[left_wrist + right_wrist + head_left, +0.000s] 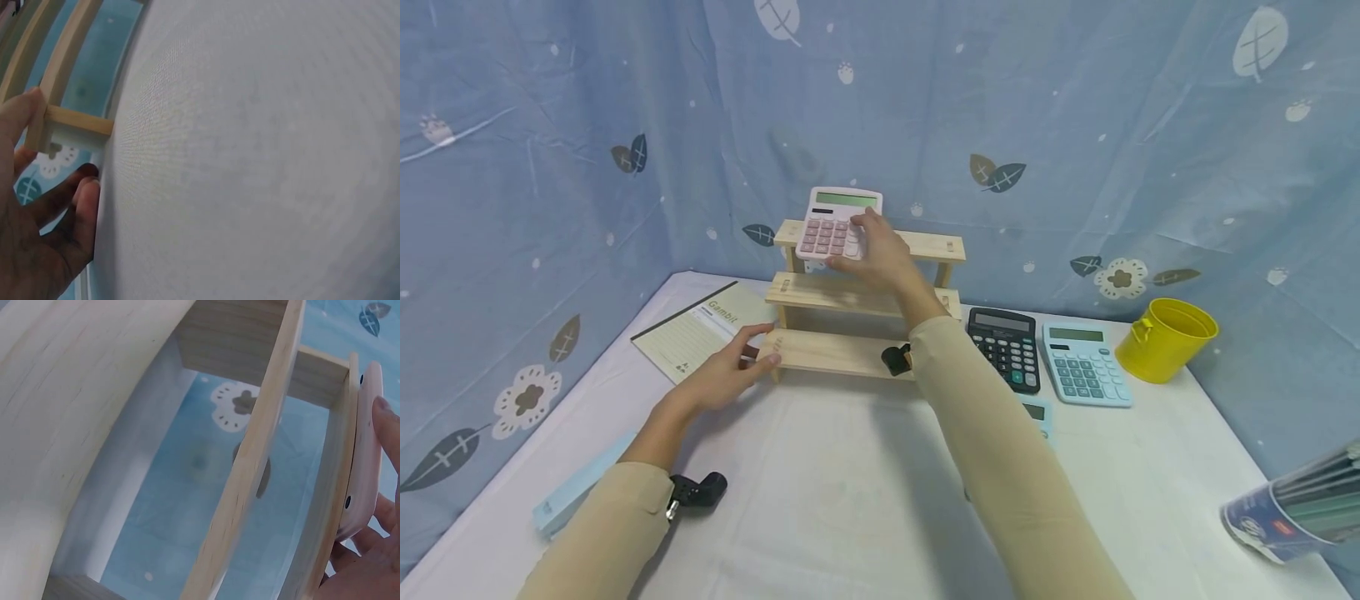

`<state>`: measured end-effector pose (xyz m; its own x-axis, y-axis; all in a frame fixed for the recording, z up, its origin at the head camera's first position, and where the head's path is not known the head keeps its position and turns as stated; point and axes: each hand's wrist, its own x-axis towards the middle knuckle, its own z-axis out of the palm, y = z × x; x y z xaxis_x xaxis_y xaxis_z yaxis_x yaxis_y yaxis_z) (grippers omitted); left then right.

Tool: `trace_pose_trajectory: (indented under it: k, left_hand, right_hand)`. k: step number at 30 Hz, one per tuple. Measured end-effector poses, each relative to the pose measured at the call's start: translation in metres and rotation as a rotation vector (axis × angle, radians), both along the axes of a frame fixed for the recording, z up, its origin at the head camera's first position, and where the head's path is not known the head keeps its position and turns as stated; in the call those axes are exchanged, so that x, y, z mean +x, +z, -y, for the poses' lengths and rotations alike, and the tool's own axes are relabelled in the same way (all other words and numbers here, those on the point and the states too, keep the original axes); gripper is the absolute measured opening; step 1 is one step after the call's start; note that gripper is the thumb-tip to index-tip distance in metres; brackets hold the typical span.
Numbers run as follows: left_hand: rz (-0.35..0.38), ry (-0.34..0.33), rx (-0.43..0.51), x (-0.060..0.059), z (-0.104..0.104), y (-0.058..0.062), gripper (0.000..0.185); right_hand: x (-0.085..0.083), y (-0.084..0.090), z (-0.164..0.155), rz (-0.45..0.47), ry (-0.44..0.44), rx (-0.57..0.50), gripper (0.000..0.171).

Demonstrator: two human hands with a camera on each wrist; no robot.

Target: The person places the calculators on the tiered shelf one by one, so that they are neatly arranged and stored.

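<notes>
A pink calculator (826, 235) leans back on the top tier of a three-tier wooden shelf (842, 352), over its left part. My right hand (883, 254) grips the calculator by its right side, fingers along the edge and thumb at the bottom. From the right wrist view, the calculator's underside (362, 462) lies right against the top board. At the bottom tier's left end, my left hand (724, 377) pinches the board between thumb and index finger. Its other fingers curl loosely below the board in the left wrist view.
Right of the shelf lie a black calculator (1006, 343) and a blue calculator (1086, 367), with another blue calculator (1037, 412) partly behind my sleeve. A yellow bucket (1165, 340), pencil cup (1273, 521), notepad (696, 333) and light-blue box (580, 483) stand around.
</notes>
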<state>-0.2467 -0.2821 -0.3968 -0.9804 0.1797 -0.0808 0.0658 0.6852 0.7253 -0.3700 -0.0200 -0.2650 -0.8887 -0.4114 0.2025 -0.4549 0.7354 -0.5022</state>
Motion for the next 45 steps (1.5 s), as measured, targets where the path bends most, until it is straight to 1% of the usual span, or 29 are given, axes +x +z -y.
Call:
trace_pose_trajectory:
  k: [3, 6, 9, 15, 19, 23, 27, 31, 35, 39, 45]
  left_hand:
    - [-0.007, -0.002, 0.003, 0.0, 0.0, 0.0, 0.074]
    - [-0.009, -0.007, 0.002, 0.0, 0.001, 0.0, 0.074]
    - [-0.01, -0.006, -0.001, 0.0, 0.001, 0.0, 0.074]
    - [-0.014, -0.012, 0.009, 0.001, -0.001, -0.001, 0.073]
    - [-0.01, -0.015, 0.02, 0.0, -0.003, -0.002, 0.074]
    - [-0.015, -0.012, 0.011, -0.001, -0.003, -0.001, 0.074]
    - [-0.024, -0.014, 0.005, 0.0, -0.002, -0.001, 0.074]
    - [-0.017, -0.01, 0.01, 0.001, 0.0, -0.001, 0.074]
    - [-0.012, -0.009, 0.017, 0.001, -0.002, 0.0, 0.075]
    - [-0.009, -0.012, 0.013, 0.001, -0.003, 0.0, 0.075]
    - [-0.025, -0.017, 0.016, 0.003, -0.002, 0.0, 0.073]
  right_hand:
    - [-0.001, 0.001, 0.003, 0.001, -0.018, 0.026, 0.088]
    - [-0.001, 0.0, 0.005, 0.014, -0.034, 0.039, 0.094]
    - [-0.001, 0.0, 0.007, 0.021, -0.038, 0.03, 0.1]
    - [-0.001, -0.001, 0.006, 0.028, -0.054, 0.016, 0.102]
    - [0.001, -0.003, 0.004, 0.028, -0.067, 0.009, 0.109]
    - [0.004, -0.003, 0.0, 0.011, -0.052, -0.029, 0.115]
    - [0.007, -0.002, -0.005, -0.001, -0.002, -0.065, 0.115]
    - [0.013, -0.001, -0.013, 0.004, 0.058, -0.056, 0.114]
    - [0.025, 0.002, -0.025, 0.0, 0.101, -0.042, 0.111]
    - [0.038, 0.004, -0.038, -0.007, 0.114, -0.02, 0.107]
    - [0.054, 0.004, -0.06, -0.003, 0.116, -0.001, 0.106]
